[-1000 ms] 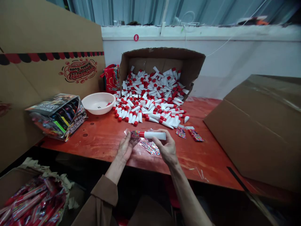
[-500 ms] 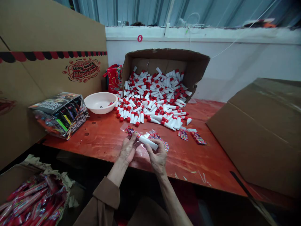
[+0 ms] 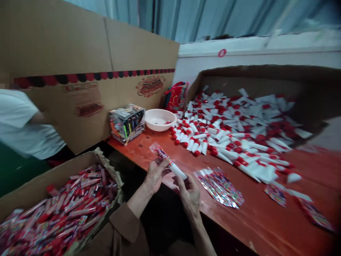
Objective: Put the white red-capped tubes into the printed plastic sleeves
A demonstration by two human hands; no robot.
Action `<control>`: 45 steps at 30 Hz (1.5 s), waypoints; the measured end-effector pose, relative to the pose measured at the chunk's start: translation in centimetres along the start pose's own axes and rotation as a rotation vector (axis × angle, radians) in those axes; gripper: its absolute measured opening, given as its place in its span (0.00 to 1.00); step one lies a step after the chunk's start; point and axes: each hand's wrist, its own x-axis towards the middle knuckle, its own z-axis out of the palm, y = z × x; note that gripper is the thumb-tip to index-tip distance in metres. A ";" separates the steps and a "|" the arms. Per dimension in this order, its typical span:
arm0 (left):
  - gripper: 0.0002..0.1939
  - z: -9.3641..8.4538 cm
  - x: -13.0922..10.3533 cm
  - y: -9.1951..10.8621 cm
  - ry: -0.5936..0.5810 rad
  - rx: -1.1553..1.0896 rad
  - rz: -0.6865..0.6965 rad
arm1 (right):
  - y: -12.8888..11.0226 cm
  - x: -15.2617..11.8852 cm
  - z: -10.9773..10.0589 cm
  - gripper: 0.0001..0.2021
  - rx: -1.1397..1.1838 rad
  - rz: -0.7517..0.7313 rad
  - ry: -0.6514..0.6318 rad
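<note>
My left hand (image 3: 155,176) pinches a colourful printed plastic wrapper (image 3: 160,152), its transparent end sticking out up and to the left. A white tube (image 3: 178,171) sits partly inside that wrapper, its bare flat end pointing toward my right hand (image 3: 191,195). The fingers of my right hand close on this bare end. Beyond both hands lies a spread pile of white tubes with red caps (image 3: 226,133), spilling out of a cardboard box on its side (image 3: 198,83). Right of my hands, a fan of flat printed wrappers (image 3: 221,186) lies on the red table (image 3: 141,151).
A carton of wrapped red tubes (image 3: 74,199) stands low at left. A display box (image 3: 127,122) and a pale bowl (image 3: 160,121) sit at the table's left end, before a tall cardboard panel (image 3: 87,46). A person in a white shirt (image 3: 22,121) is at far left.
The view has swung left, bringing the carton of wrapped tubes and the other person into sight. The tube shows less bare white beyond the wrapper, and my hands are over the table's front edge.
</note>
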 end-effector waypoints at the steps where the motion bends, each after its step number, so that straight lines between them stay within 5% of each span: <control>1: 0.19 -0.5 -0.4 0.6 0.017 -0.005 0.016 | -0.2 -0.3 0.6 0.20 -0.010 0.005 -0.035; 11: 0.22 -5.0 -4.8 5.3 0.227 -0.068 0.172 | 0.3 -2.0 6.4 0.20 0.021 -0.061 -0.312; 19: 0.24 -7.2 -6.9 7.0 0.325 -0.073 0.246 | 0.3 -3.4 9.4 0.20 0.020 -0.087 -0.433; 45: 0.22 -7.0 -7.7 7.2 0.327 -0.045 0.293 | 0.2 -3.7 9.8 0.24 0.054 -0.055 -0.476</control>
